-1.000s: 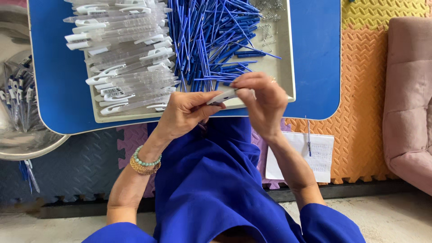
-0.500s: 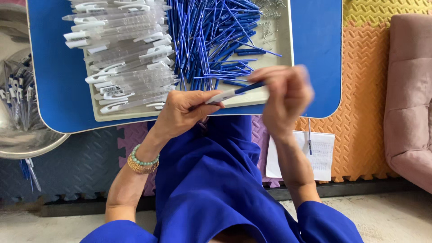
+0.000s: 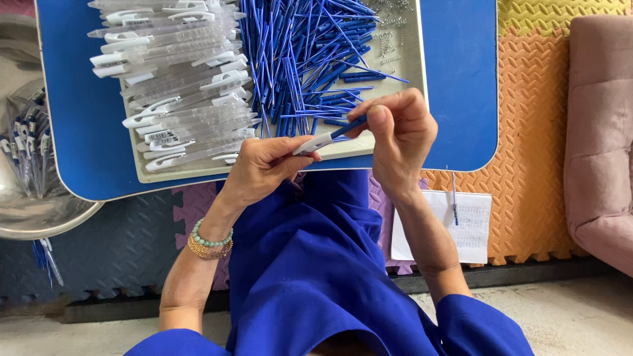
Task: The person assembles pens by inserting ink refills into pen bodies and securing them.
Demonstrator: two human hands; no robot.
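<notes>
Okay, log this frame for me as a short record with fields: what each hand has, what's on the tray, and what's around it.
left hand: holds the white-and-clear pen barrel
right hand: pinches a blue refill at the barrel's end
tray: pale, on the blue table
tray left side: pile of clear barrels with white clips
tray right side: heap of blue refills
far corner: small springs
metal bowl: at left, holds pens
paper sheet: on floor mats

clothing: blue garment [image 3: 316,277], short sleeves | left wrist: green bead bracelet [image 3: 211,238], gold bracelet
</notes>
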